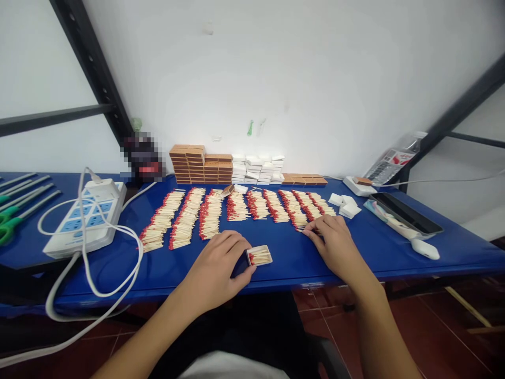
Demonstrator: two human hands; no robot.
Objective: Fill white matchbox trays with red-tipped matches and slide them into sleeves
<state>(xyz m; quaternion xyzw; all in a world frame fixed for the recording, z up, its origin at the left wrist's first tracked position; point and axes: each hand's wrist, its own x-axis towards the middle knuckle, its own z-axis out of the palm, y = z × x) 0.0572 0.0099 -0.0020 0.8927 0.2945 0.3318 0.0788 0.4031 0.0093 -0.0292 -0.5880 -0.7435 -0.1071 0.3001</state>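
My left hand (pixel 219 271) rests on the blue table with its thumb and fingers around the left end of a small white matchbox tray (pixel 260 255). Several red-tipped matches lie in that tray, heads to the left. My right hand (pixel 329 239) is at the near end of a row of matches (pixel 294 208), thumb and fingertips pinched together on matches there; the fingers partly cover them. More rows of matches (pixel 155 223) are fanned out in slanting lines across the table, away from both hands.
Brown matchbox sleeves (pixel 189 166) and white trays (pixel 258 169) are stacked along the wall. Loose white trays (pixel 346 205), a phone (pixel 406 210) and a plastic bottle (pixel 396 158) are right. A power strip (pixel 89 218) with looping white cables and green-handled scissors (pixel 8 226) are left.
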